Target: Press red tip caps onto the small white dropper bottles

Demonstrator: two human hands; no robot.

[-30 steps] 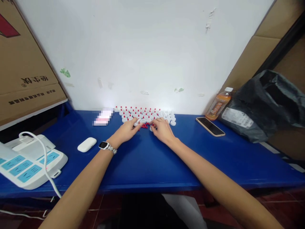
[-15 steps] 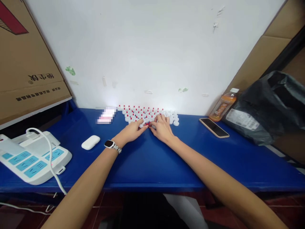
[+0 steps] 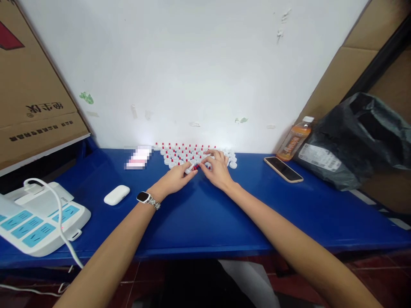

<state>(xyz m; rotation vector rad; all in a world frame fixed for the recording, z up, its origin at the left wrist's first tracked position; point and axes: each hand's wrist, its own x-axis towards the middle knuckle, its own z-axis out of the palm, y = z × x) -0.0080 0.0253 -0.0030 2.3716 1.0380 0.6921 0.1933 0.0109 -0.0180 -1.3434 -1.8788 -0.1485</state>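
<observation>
My left hand [image 3: 177,178] is closed around a white plastic cap [image 3: 189,169], pinched between thumb and fingers. Close beside it, my right hand [image 3: 219,172] has its thumb and index finger drawn together at a small red tip [image 3: 196,167] by the left thumb. Whether those fingers grip the red tip is too small to make out. Behind both hands stand rows of white caps with red tips [image 3: 175,155]. Plain white caps [image 3: 233,165] lie to the right, partly hidden by my right hand.
On the blue table [image 3: 192,222] lie a white earphone case [image 3: 117,195], a power strip [image 3: 45,226] with a cable, and a phone [image 3: 284,169]. An orange drink bottle [image 3: 294,139] and a black plastic bag [image 3: 349,141] stand at the right. A white wall [image 3: 199,77] rises behind.
The view has shifted slightly. My right hand's fingers have lifted and spread a little, its thumb and index still near the left thumb. My left hand keeps hold of the white cap.
</observation>
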